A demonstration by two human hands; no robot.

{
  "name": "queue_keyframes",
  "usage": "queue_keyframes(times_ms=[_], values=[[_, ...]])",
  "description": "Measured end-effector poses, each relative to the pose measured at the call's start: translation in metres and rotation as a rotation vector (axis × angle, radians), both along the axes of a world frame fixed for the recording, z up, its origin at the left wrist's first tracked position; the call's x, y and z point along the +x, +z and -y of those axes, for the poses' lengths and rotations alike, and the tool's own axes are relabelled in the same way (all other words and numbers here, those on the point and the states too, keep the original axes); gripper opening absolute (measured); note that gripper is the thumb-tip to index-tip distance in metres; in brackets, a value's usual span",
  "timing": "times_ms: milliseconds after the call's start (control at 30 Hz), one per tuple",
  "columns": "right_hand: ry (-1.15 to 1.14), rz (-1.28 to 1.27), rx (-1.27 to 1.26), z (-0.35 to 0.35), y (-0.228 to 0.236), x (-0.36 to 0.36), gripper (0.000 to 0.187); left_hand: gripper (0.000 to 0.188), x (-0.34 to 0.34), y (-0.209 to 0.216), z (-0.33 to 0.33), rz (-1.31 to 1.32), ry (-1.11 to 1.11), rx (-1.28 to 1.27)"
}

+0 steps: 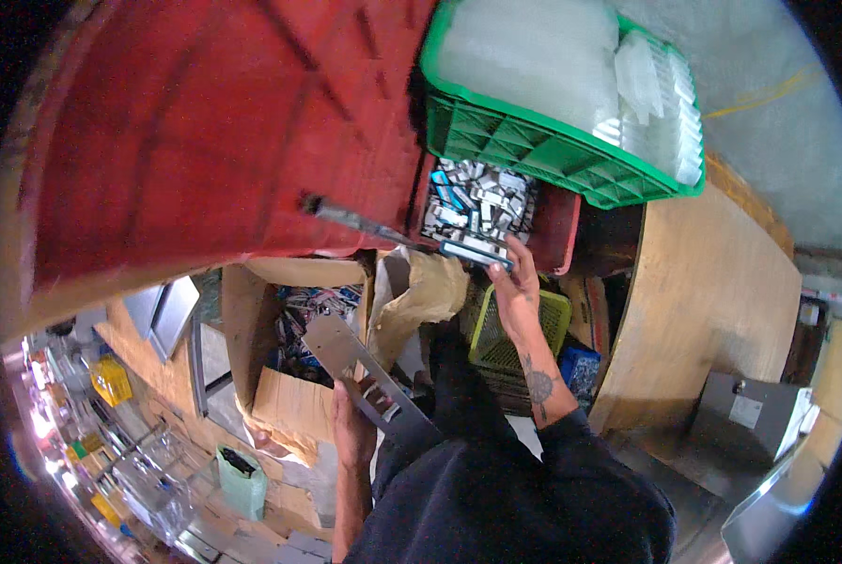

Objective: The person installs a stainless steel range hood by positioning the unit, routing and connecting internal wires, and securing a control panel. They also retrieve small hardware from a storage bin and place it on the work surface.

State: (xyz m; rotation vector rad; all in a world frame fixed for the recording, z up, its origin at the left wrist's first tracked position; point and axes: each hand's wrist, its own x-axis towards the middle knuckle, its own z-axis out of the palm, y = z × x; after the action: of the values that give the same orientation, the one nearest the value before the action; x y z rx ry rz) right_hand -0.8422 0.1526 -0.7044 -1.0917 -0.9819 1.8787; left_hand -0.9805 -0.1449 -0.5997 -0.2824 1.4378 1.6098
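Note:
My left hand (353,423) is closed around a flat grey metal plate (332,340) with rectangular cutouts and small holes. The plate slants down to the right toward my dark top. My right hand (517,287) pinches a small oblong piece (477,252), white with a dark blue edge, between thumb and fingers. That piece is at the near side of a red bin (560,230) heaped with similar small white, black and blue parts (482,199).
A green crate (534,141) of clear plastic pieces stands above the bin. Left of it spreads a large red surface (186,141), with a dark rod-like tool (355,221) at its edge. Below are a cardboard box (294,399) of small parts, torn brown paper (430,291) and a yellow-green basket (520,343).

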Motion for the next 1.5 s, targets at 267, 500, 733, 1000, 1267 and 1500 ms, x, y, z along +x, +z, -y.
queue_keyframes(times_ms=[267, 500, 733, 1000, 1267, 1500], values=[[0.210, -0.267, -0.378, 0.086, 0.083, -0.031, 0.024, 0.060, -0.005, 0.017, 0.047, 0.045, 0.376, 0.133], [0.707, 0.045, -0.224, 0.178, 0.162, -0.076, 0.030, 0.062, 0.013, 0.016, 0.118, 0.092, 0.536, 0.305], [1.129, -0.012, 0.006, 0.300, 0.202, -0.085, 0.032, 0.062, 0.051, 0.017, 0.191, 0.099, 0.637, 0.414], [1.370, 0.235, 0.113, 0.389, 0.179, -0.008, 0.036, 0.054, 0.080, -0.001, 0.272, 0.036, 0.806, 0.493], [1.533, 0.343, 0.382, 0.428, 0.191, 0.004, 0.052, 0.051, 0.107, 0.010, 0.317, -0.041, 0.822, 0.394], [1.316, 0.230, 0.777, 0.480, 0.176, -0.041, 0.031, 0.049, 0.123, 0.045, 0.321, -0.151, 0.763, 0.315]])
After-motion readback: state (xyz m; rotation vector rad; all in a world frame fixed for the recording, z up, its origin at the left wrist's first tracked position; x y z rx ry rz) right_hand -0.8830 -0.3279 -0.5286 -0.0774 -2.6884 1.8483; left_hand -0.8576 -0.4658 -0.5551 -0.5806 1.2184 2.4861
